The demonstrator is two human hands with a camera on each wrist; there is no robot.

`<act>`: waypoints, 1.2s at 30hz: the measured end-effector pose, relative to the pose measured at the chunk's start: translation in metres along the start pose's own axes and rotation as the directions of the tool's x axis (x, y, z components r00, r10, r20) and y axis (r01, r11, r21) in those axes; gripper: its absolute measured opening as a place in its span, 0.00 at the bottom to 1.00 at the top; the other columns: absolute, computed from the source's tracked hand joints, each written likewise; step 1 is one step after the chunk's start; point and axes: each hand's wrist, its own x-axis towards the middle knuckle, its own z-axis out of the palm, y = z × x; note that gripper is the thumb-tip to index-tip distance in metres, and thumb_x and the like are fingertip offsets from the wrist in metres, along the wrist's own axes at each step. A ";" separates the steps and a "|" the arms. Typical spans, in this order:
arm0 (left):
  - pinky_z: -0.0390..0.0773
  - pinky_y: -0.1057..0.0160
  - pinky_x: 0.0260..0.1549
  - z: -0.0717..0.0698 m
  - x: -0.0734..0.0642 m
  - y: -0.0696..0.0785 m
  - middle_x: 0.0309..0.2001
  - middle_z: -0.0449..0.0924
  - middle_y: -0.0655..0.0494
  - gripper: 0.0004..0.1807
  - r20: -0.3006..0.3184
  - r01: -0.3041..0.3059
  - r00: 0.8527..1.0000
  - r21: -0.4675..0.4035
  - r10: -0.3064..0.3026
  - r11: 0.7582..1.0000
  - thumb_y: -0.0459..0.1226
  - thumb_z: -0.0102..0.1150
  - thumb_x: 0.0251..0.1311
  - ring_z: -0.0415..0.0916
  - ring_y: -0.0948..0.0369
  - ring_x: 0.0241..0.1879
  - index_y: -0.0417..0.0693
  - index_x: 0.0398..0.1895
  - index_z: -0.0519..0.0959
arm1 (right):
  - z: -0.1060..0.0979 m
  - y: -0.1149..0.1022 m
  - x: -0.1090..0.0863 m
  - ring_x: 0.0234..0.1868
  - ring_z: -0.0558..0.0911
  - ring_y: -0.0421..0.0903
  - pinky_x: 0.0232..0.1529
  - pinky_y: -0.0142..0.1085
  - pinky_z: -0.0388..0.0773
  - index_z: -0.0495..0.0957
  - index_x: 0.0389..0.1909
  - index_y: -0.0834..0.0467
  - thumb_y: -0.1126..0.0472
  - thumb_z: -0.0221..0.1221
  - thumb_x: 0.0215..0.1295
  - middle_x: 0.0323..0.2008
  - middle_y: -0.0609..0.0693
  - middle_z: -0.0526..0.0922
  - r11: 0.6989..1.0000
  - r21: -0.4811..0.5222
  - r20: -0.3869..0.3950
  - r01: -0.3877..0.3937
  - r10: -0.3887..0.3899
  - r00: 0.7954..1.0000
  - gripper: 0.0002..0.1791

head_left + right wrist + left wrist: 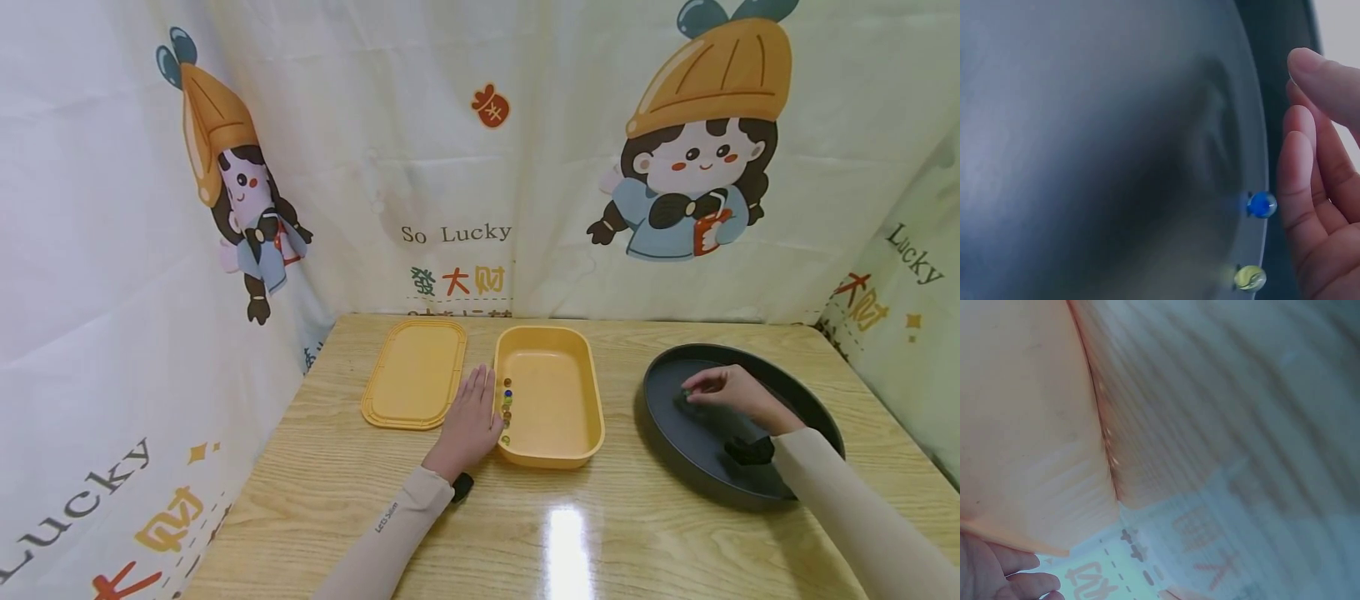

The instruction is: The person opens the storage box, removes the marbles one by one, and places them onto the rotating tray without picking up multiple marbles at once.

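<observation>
In the head view, several glass marbles (507,403) lie in a line along the left inner side of the yellow plastic box (551,450). My left hand (468,425) rests against that box's left wall, fingers straight. Over the dark round pan (705,467) at the right, my right hand (738,396) pinches a small dark-green marble (686,392) between thumb and fingertips. The right wrist view hides that marble behind the fingers. There, a blue marble (1262,204) and a yellowish marble (1250,278) sit near the pan's side.
A flat yellow lid (416,375) lies on the wooden table (480,533), left of the box. Printed cloth (555,167) hangs behind the table and at both sides. A black wrist strap (748,451) shows at my right wrist.
</observation>
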 end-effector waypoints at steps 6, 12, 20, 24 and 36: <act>0.49 0.51 0.72 0.001 0.000 0.000 0.73 0.48 0.38 0.35 -0.014 -0.002 1.000 -0.006 0.002 1.000 0.41 0.42 0.66 0.45 0.47 0.74 0.35 0.72 0.48 | 0.002 0.005 0.002 0.31 0.83 0.32 0.32 0.29 0.80 0.80 0.42 0.73 0.66 0.63 0.56 0.34 0.55 0.87 1.000 -0.025 0.013 -0.003 0.003 1.000 0.15; 0.49 0.50 0.72 0.001 -0.001 0.000 0.73 0.48 0.38 0.35 -0.011 -0.006 1.000 -0.009 0.006 1.000 0.41 0.42 0.66 0.45 0.46 0.74 0.35 0.72 0.48 | 0.005 0.010 0.005 0.29 0.82 0.31 0.29 0.28 0.79 0.81 0.39 0.73 0.68 0.64 0.54 0.31 0.49 0.87 0.999 -0.046 0.007 0.001 -0.001 1.000 0.14; 0.49 0.50 0.72 -0.002 -0.002 0.001 0.73 0.48 0.38 0.36 -0.004 -0.007 1.000 -0.016 0.007 1.000 0.41 0.42 0.66 0.45 0.47 0.74 0.35 0.73 0.48 | 0.009 0.016 0.006 0.27 0.80 0.29 0.27 0.27 0.77 0.82 0.37 0.72 0.69 0.65 0.52 0.30 0.55 0.87 0.994 -0.109 0.005 0.005 -0.005 1.000 0.12; 0.49 0.50 0.71 -0.002 -0.002 0.001 0.73 0.48 0.38 0.35 -0.008 -0.007 1.000 -0.017 0.006 1.000 0.41 0.43 0.65 0.46 0.46 0.74 0.35 0.72 0.49 | 0.009 0.015 0.006 0.28 0.80 0.28 0.27 0.27 0.77 0.82 0.37 0.71 0.69 0.65 0.52 0.32 0.60 0.86 0.991 -0.132 0.017 0.011 -0.009 1.000 0.12; 0.49 0.50 0.72 -0.003 -0.001 0.001 0.73 0.48 0.38 0.35 -0.008 -0.003 1.000 -0.017 0.003 1.000 0.41 0.43 0.66 0.45 0.47 0.74 0.35 0.72 0.49 | 0.009 0.011 0.006 0.27 0.79 0.28 0.27 0.26 0.77 0.82 0.36 0.70 0.66 0.67 0.51 0.30 0.54 0.86 0.986 -0.163 -0.001 0.036 -0.036 0.999 0.13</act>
